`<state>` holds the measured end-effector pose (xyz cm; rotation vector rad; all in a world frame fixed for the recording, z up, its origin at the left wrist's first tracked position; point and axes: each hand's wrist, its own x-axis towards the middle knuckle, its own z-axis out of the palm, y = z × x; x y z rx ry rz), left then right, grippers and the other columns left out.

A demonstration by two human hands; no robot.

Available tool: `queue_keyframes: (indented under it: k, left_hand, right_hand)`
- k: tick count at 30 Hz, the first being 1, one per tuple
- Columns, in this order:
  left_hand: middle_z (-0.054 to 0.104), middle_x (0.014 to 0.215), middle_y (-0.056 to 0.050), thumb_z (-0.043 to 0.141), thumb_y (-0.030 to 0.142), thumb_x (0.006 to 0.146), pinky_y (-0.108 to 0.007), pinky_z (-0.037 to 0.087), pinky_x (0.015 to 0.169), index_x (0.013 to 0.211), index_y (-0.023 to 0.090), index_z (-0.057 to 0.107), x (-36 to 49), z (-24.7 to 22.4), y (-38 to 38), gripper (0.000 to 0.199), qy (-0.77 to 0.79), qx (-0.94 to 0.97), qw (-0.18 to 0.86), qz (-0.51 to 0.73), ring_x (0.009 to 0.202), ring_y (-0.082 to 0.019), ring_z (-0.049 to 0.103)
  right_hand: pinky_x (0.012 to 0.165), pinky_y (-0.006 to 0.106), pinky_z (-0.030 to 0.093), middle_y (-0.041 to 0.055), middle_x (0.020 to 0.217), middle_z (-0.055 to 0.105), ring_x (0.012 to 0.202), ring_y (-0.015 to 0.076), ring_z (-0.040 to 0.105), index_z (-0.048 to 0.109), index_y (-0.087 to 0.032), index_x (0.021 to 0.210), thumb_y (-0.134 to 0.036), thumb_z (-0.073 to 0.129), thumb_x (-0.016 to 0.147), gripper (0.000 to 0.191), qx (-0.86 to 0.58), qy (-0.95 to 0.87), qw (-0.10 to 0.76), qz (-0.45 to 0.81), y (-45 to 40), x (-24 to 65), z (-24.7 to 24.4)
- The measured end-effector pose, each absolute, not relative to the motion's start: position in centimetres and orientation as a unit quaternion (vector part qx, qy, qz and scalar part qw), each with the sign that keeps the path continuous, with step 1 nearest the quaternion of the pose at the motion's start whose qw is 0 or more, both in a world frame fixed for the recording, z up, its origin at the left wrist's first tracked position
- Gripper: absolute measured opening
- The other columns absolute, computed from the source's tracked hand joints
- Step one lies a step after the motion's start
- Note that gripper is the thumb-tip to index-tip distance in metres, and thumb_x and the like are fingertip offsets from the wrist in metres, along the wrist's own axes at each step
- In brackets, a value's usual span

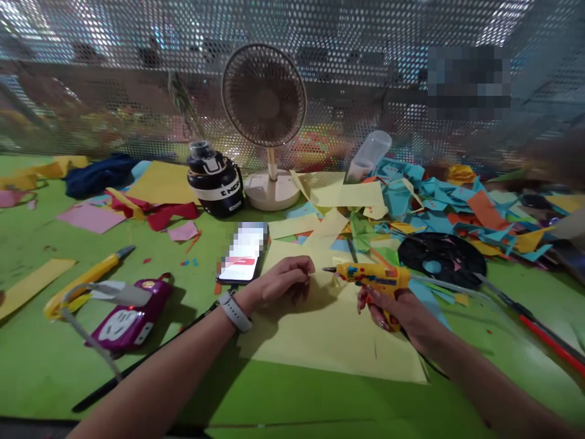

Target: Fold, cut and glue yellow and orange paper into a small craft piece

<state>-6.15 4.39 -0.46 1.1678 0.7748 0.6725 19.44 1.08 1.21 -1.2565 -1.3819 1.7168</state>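
Note:
My right hand (pixel 388 305) is wrapped round the handle of a yellow hot glue gun (pixel 377 274), whose dark nozzle points left. Just left of that nozzle is my left hand (pixel 287 280), fingers curled together; whatever they may hold is too small or hidden to make out. A pale watch strap circles the left wrist. Both hands are over a large sheet of pale yellow paper (pixel 329 341) on the green table (pixel 283 399). Beside my left hand lies a lit phone (pixel 244 253).
A fan (pixel 265 97) and a dark bottle (pixel 217 183) stand behind. Coloured paper scraps (pixel 411 201) pile up at the right, near a black round plate (pixel 443 259). On the left are a purple power bank-like device (pixel 132 317) and a yellow-handled tool (pixel 86 277). Perforated mesh (pixel 365 36) rises at the back.

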Motion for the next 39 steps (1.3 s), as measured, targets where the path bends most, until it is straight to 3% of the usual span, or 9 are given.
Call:
queue_keyframes:
  k: [6,16,22,31,39]
  left_hand:
    - [0.054,0.048,0.002,0.045,0.018,0.075,-0.021,0.037,0.040,0.074,0.017,0.050,-6.2,-0.4,4.3,0.005,0.351,0.515,0.714,0.319,0.041,-0.011,0.050]
    - [0.061,0.048,0.000,0.047,0.022,0.073,-0.019,0.033,0.036,0.081,0.018,0.048,-6.2,-0.5,4.5,0.009,0.321,0.472,0.753,0.329,0.035,-0.012,0.051]
    - [0.060,0.046,0.001,0.045,0.020,0.073,-0.018,0.032,0.034,0.081,0.018,0.048,-5.8,-0.4,4.3,0.010,0.294,0.459,0.773,0.325,0.035,-0.012,0.052]
    - [0.059,0.044,0.001,0.040,0.018,0.073,-0.019,0.033,0.034,0.083,0.019,0.047,-5.4,-0.1,3.7,0.012,0.281,0.437,0.789,0.327,0.032,-0.012,0.049]
    - [0.060,0.043,0.001,0.041,0.017,0.071,-0.018,0.031,0.032,0.079,0.019,0.046,-5.2,-0.1,3.7,0.009,0.268,0.425,0.799,0.330,0.031,-0.012,0.050]
  right_hand:
    - [0.040,0.021,0.032,-0.0008,0.054,0.054,0.041,0.0068,0.037,0.067,-0.017,0.073,-0.063,0.062,0.075,0.046,-0.487,-0.551,0.263,0.625,1.0,19.6,0.3]
    - [0.041,0.023,0.036,-0.0007,0.055,0.052,0.046,0.0091,0.039,0.068,-0.019,0.077,-0.058,0.072,0.068,0.040,-0.539,-0.550,0.278,0.574,-0.1,19.3,0.2]
    - [0.043,0.024,0.038,0.0015,0.067,0.059,0.053,0.0129,0.047,0.068,-0.023,0.089,-0.054,0.067,0.075,0.034,-0.503,-0.604,0.309,0.536,-0.4,19.1,0.4]
    - [0.054,0.027,0.044,0.0034,0.082,0.061,0.067,0.0159,0.056,0.064,-0.023,0.091,-0.041,0.062,0.084,0.020,-0.457,-0.704,0.280,0.465,-0.6,19.4,0.8]
    - [0.065,0.029,0.047,0.0035,0.085,0.066,0.074,0.0187,0.061,0.063,-0.024,0.089,-0.040,0.064,0.082,0.017,-0.440,-0.782,0.272,0.348,-0.7,19.1,1.5]
